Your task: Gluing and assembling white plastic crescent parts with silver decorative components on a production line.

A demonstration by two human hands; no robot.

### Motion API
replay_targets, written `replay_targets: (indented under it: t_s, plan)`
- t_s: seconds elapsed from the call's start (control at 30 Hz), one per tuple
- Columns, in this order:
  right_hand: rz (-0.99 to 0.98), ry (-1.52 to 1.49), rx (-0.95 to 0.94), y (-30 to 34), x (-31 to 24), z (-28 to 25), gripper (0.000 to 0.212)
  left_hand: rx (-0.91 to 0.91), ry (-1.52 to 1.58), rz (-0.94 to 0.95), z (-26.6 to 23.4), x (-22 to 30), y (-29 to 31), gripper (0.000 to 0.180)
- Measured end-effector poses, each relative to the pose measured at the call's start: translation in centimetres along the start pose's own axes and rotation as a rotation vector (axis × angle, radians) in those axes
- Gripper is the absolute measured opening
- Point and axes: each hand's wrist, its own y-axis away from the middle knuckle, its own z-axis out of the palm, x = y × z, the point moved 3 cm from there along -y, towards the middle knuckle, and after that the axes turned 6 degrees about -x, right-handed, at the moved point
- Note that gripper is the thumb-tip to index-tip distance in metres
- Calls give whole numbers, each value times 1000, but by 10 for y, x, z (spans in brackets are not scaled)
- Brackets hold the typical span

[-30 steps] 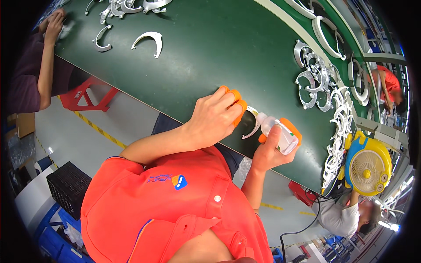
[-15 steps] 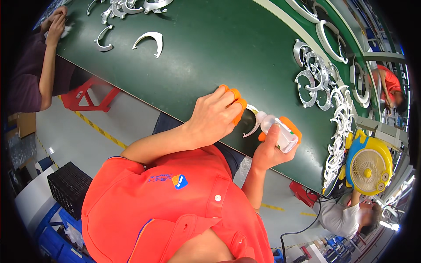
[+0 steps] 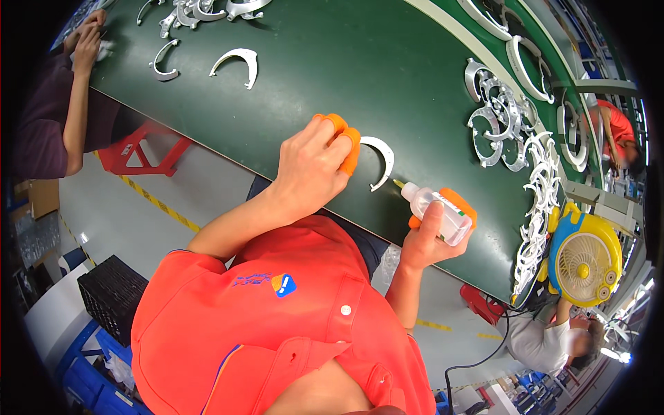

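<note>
My left hand (image 3: 308, 166), with orange finger covers on its fingertips, pinches one end of a white C-shaped part (image 3: 387, 158) just above the green table. The arc bulges to the right, and its free end points down toward me. In my right hand (image 3: 423, 242) is a small clear squeeze bottle (image 3: 453, 227) with a thin yellowish nozzle. Its tip points up and left, a short way from the free end of the curved part, not touching it. Orange covers show on the right fingers behind the bottle.
Silver curved parts (image 3: 494, 114) lie heaped at the right, beside a row of white ones (image 3: 536, 200). A yellow-and-blue fan (image 3: 586, 259) stands past them. Another white arc (image 3: 250, 63) lies at the far left. A co-worker's hands (image 3: 86, 43) are at the table's left end.
My left hand has moved left and slightly away from me with the curved part, which now shows more fully. The part has come apart from the bottle's nozzle. My right hand has barely moved.
</note>
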Motion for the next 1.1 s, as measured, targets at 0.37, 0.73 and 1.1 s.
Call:
replay_targets:
  t_s: [0.37,0.73,1.1]
  plan:
    - [25,-32,-13,1,1,-1,27,21,14,-1,-3,2,-4,21]
    - [25,2,-31,3,-2,-2,27,24,10,-6,-3,4,-2,20]
    - [188,-495,74,-20,21,-31,34,60,-33,-6,-26,-8,-24,14]
